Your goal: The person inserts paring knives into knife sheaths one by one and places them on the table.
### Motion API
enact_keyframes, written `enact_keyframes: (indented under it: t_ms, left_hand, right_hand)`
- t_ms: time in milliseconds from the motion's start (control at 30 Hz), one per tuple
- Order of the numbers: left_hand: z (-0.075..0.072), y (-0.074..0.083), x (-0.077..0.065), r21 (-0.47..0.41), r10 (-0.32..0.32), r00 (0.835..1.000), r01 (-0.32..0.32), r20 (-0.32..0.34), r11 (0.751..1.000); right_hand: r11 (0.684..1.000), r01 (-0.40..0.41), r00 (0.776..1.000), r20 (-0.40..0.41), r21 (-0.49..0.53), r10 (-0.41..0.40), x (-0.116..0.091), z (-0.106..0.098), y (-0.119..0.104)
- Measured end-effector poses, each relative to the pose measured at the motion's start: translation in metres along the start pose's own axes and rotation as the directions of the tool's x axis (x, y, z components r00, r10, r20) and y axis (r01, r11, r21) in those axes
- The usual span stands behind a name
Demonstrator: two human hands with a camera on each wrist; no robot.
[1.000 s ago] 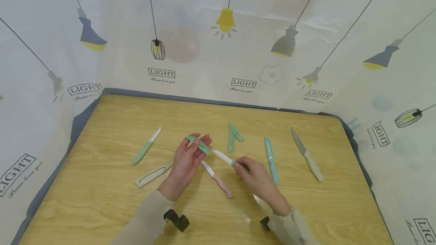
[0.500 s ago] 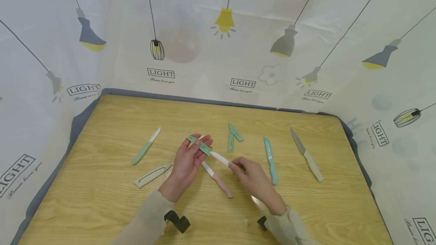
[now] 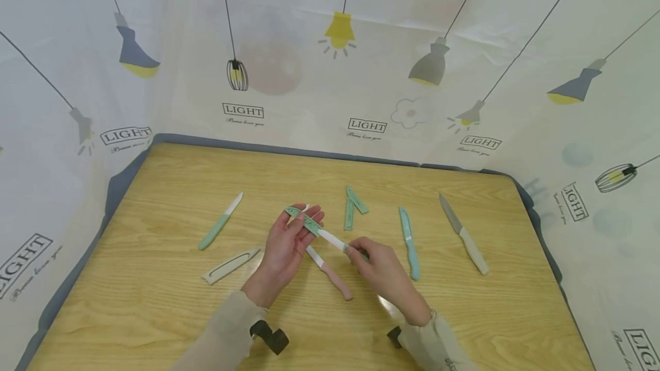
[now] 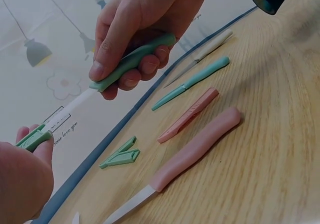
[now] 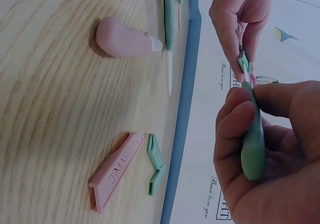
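My left hand (image 3: 282, 248) holds a mint-green knife sheath (image 3: 311, 224) between thumb and fingers, its mouth facing right. With curled fingers, my right hand (image 3: 385, 272) grips the green handle (image 4: 131, 64) of a small white-bladed paring knife (image 3: 332, 239). The blade's tip end is inside the sheath's mouth, and most of the blade still shows between the hands. Both are raised over the table. Below them lies a pink-handled paring knife (image 3: 337, 281). A pink sheath (image 4: 189, 115) shows in both wrist views; the right hand hides it in the head view.
Two green sheaths (image 3: 349, 214) lie in a V behind the hands. A blue knife (image 3: 410, 245) and a cream-handled knife (image 3: 473, 249) lie right. Left are a green-handled knife (image 3: 216, 230) and a cream sheath (image 3: 232, 265). A printed curtain (image 3: 309, 102) surrounds the wooden table (image 3: 170, 199).
My right hand has moved slightly left, bringing the knife from apart to partway into the sheath. The left hand has barely shifted, to the right.
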State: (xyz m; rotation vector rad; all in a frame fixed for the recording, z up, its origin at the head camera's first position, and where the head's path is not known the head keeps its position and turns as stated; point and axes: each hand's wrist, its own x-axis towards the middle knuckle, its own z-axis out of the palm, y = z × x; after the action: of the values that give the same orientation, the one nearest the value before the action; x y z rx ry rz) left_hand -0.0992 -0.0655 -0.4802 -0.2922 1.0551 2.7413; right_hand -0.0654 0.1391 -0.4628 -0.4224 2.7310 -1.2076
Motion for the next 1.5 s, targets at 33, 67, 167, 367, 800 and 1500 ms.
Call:
enact_keyframes:
  t_ms: [33, 67, 167, 367, 800, 1500]
  left_hand:
    - [0.0, 0.0, 0.0, 0.004, 0.001, 1.0, -0.001, 0.002, 1.0]
    - [0.0, 0.0, 0.0, 0.006, 0.002, 1.0, -0.002, 0.004, 1.0]
    - [0.001, 0.0, -0.001, 0.006, 0.002, 1.0, -0.002, 0.006, 1.0]
    - [0.001, -0.001, -0.002, 0.019, 0.01, 1.0, -0.01, 0.008, 1.0]
    - [0.002, -0.006, -0.004, 0.013, 0.004, 1.0, -0.005, 0.013, 1.0]
    - [0.011, -0.019, -0.009, 0.05, 0.019, 0.998, -0.022, 0.052, 0.999]
  right_hand:
    - [1.0, -0.001, 1.0, 0.0, 0.0, 0.001, 0.0, 0.0, 0.0]
    - [1.0, -0.001, 1.0, 0.0, -0.003, 0.001, 0.0, 0.0, -0.001]
    - [1.0, -0.006, 1.0, 0.005, 0.004, 0.006, 0.0, 0.0, -0.001]
    - [1.0, -0.02, 1.0, 0.009, 0.018, 0.019, 0.001, 0.0, -0.004]
    - [0.999, -0.034, 0.999, 0.006, 0.008, 0.034, 0.001, 0.001, -0.009]
    - [1.0, -0.019, 1.0, 0.021, 0.012, 0.019, 0.004, 0.002, -0.011]
